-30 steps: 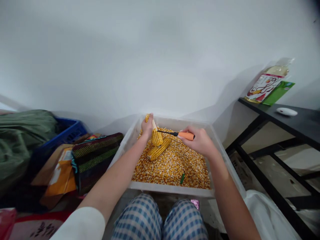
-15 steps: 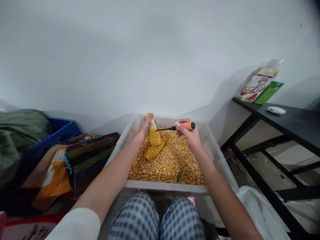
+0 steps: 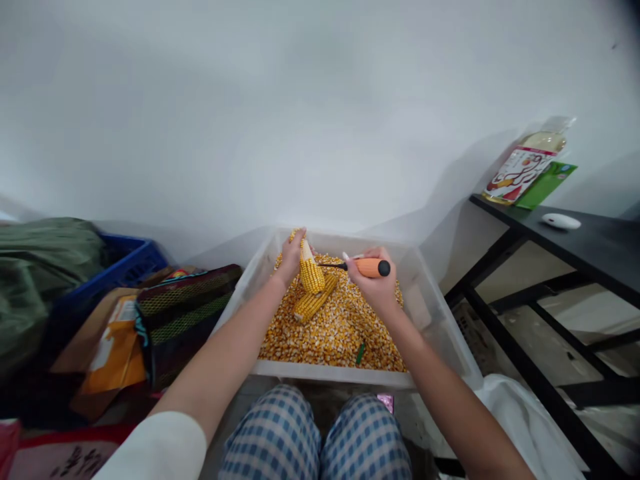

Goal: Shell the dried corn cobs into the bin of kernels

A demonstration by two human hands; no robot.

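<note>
The left hand (image 3: 291, 259) grips the corn cob (image 3: 311, 272) near the bin's (image 3: 335, 373) far left corner. The right hand (image 3: 379, 288) grips the orange tool (image 3: 369, 268), now tipped flatter, so it seems to poke the cob's side.

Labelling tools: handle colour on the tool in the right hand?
Orange handle with a black end; clearest in the current head view.

A bottle (image 3: 523, 170) and green packet (image 3: 546, 187) sit on a black table (image 3: 600, 243) near what may be a mouse (image 3: 561, 221).
</note>
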